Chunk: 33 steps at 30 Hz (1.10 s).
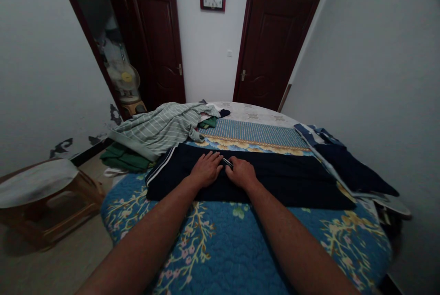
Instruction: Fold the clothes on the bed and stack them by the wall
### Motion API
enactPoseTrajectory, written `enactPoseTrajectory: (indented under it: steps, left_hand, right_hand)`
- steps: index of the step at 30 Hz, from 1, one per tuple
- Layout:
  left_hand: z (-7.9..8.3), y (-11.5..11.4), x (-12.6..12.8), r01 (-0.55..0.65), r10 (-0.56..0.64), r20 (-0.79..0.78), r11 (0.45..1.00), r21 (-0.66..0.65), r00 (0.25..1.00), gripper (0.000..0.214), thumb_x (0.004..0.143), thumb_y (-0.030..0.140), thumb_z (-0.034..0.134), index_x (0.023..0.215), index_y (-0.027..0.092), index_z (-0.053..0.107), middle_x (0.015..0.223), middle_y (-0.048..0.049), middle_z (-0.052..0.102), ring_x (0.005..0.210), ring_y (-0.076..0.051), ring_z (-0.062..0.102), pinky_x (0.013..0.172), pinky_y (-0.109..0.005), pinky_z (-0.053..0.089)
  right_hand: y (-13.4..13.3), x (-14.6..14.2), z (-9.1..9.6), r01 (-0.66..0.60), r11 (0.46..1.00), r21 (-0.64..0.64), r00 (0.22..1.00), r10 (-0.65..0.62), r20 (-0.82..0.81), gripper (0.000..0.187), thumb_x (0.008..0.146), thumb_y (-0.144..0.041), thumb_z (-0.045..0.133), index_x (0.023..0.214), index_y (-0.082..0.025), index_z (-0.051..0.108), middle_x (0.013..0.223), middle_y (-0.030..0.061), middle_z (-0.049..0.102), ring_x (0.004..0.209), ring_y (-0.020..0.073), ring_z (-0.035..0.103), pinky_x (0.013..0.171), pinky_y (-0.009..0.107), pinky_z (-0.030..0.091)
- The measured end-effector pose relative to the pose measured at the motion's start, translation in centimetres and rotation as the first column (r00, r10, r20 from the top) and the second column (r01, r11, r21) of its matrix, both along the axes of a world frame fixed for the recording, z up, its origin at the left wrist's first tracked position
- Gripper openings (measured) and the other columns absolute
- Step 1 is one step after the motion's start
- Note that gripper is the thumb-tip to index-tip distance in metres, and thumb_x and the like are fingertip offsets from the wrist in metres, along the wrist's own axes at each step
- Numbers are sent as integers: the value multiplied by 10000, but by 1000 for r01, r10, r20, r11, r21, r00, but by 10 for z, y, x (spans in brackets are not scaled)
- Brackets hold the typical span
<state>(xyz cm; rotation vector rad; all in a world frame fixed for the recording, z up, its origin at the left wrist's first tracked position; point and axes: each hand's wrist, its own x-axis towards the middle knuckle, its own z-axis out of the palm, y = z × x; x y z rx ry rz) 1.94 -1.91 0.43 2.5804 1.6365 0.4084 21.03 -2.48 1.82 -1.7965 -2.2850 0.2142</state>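
A long navy garment (288, 176), folded into a wide strip, lies across the bed-like surface in front of me. White stripes run along its left end. My left hand (207, 169) rests flat on its middle, fingers stretched out. Just to the right, my right hand (242, 172) is closed, thumb and fingers pinching the cloth by a small white-striped bit. Its fingertips are partly hidden. Which kind of garment it is cannot be told from this fold.
Beneath lies a blue floral quilted cover (233, 249). A heap with a green striped shirt (165, 125) and dark green cloth (125, 157) sits at the back left. Folded dark clothes (354, 166) lie at the right edge. A wooden stool (44, 185) stands left.
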Motion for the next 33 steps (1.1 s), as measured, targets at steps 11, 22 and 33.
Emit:
enactPoseTrajectory:
  steps: [11, 22, 33]
  left_hand:
    - [-11, -6, -2, -100, 99, -34, 995, -29, 994, 817, 1044, 687, 476, 1733, 260, 378, 1807, -118, 340, 1686, -399, 250, 1346, -669, 169]
    - [-10, -9, -20, -58, 50, -93, 994, -87, 994, 721, 1098, 521, 395, 1756, 236, 320, 1835, -112, 258, 1704, -364, 208, 1344, -665, 167]
    - [-7, -24, -45, -171, 166, -103, 985, -36, 981, 664, 1118, 550, 365, 1703, 247, 445, 1793, -132, 364, 1682, -385, 270, 1322, -714, 183]
  right_hand:
    - [-5, 13, 2, 21, 957, 290, 991, 19, -134, 450, 1033, -222, 470, 1420, -126, 678, 1394, 200, 687, 1345, 307, 622, 1172, 432, 476]
    - [-29, -35, -29, -211, 973, 97, 966, 222, -131, 754, 1126, -581, 394, 1724, -121, 374, 1788, 166, 342, 1681, 330, 261, 1363, 526, 229]
    - [-30, -34, -24, -182, 983, 27, 983, 183, -16, 782, 1095, -622, 446, 1724, -161, 397, 1818, 132, 273, 1679, 377, 236, 1351, 610, 187]
